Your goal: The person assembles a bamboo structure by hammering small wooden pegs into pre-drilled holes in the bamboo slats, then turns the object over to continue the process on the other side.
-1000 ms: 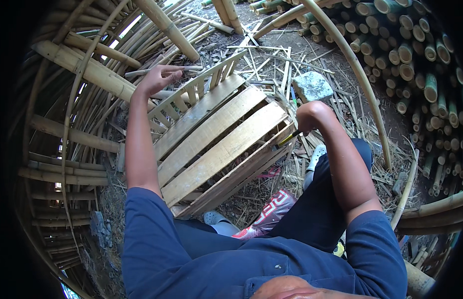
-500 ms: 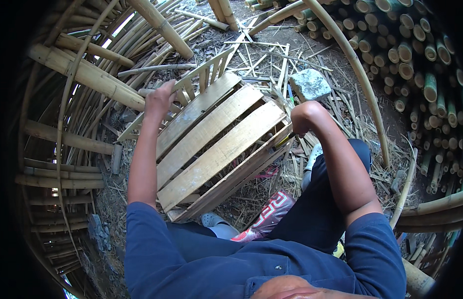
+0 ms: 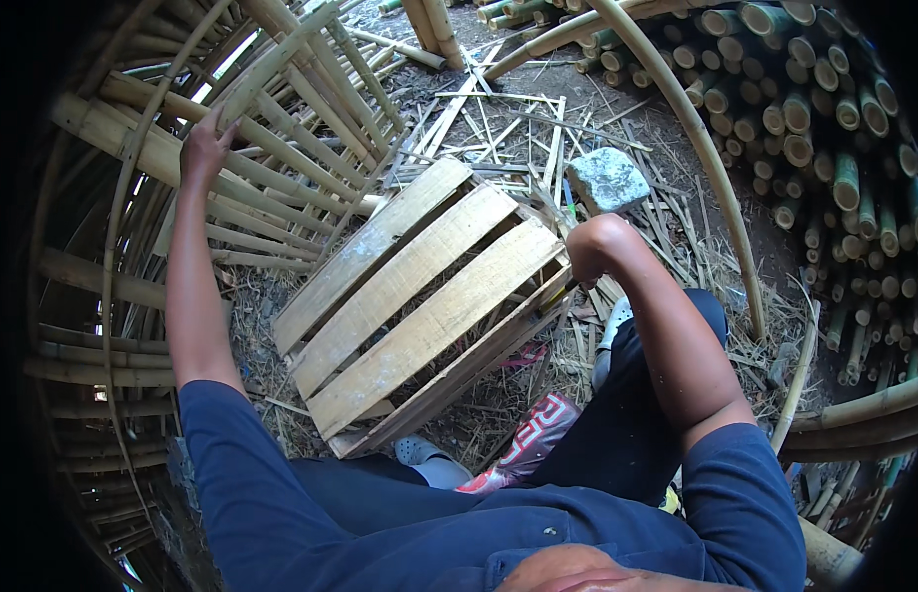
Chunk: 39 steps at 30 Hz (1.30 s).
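My left hand (image 3: 208, 148) is closed on the outer rail of a slatted bamboo panel (image 3: 311, 168), which is tilted up at the far left. Its inner rail lies close to the far side of a wooden slatted crate (image 3: 400, 306) in front of me. At the crate's right end my right hand (image 3: 587, 255) is curled, the wrist bent down. A slim dark tool with a yellow part (image 3: 552, 298) sticks out from under that hand along the crate's edge. The fingers of the right hand are partly hidden, and the tool's kind is unclear.
A pale stone block (image 3: 607, 181) lies beyond my right hand among bamboo strips (image 3: 558, 138). Cut bamboo poles (image 3: 814, 118) are stacked at far right. A bamboo wall frame (image 3: 104, 365) stands at left. A red printed packet (image 3: 523, 444) lies between my legs.
My left hand has moved left and outward, swinging the bamboo panel up so its slats now show broadly. The crate appears slightly further left. My right hand has barely moved.
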{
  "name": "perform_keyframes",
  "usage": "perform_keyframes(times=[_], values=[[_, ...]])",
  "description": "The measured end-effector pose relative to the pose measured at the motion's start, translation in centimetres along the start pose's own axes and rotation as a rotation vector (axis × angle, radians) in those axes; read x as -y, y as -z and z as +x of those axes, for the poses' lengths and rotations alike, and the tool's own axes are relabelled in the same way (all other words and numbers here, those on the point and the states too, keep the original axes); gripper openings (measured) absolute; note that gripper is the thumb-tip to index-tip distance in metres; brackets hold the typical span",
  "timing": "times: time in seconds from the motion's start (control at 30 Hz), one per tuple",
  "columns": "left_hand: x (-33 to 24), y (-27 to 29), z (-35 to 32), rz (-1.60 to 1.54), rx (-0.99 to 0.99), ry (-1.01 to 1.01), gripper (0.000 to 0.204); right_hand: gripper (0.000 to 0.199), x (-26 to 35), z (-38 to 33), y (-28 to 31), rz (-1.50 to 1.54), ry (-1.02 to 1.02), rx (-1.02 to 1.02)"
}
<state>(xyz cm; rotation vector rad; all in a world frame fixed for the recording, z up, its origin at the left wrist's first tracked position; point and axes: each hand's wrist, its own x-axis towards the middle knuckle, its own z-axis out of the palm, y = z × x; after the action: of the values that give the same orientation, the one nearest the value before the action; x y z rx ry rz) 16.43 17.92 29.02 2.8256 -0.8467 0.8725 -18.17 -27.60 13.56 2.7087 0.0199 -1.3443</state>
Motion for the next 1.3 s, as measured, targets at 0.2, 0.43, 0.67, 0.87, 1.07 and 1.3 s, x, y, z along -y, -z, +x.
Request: perform_keyframes(times=[0.2,0.43,0.67,0.87,1.07,1.3], values=[[-1.7,8.0,3.6,0.069,-0.158,0.017,0.049,0.037,-0.8,-0.3,-0.2,0.092,0.047,-0.009],[-4.0,18.7,3.8,-0.166,-0.213,0.221,0.043,0.035,-0.7,1.5,-0.3,0.019,0.026,0.065],[-5.5,24.4,0.5,-0.547,-0.216,0.263,0.040,0.041,-2.4,3.5,-1.5,0.089,0.073,0.104],[-7.6,26.5,-5.6,-0.920,-0.041,0.447,0.038,0.041,-3.3,1.2,-2.5,0.076,0.049,0.018],[-9.4,23.6,-10.8,-1.005,0.061,0.589,0.037,0.033,-4.9,-1.8,-4.1,0.106,-0.033,-0.066],[-6.2,17.5,-18.4,-0.915,0.094,0.851,0.029,0.032,-9.3,-1.5,-6.0,0.256,-0.108,-0.073]])
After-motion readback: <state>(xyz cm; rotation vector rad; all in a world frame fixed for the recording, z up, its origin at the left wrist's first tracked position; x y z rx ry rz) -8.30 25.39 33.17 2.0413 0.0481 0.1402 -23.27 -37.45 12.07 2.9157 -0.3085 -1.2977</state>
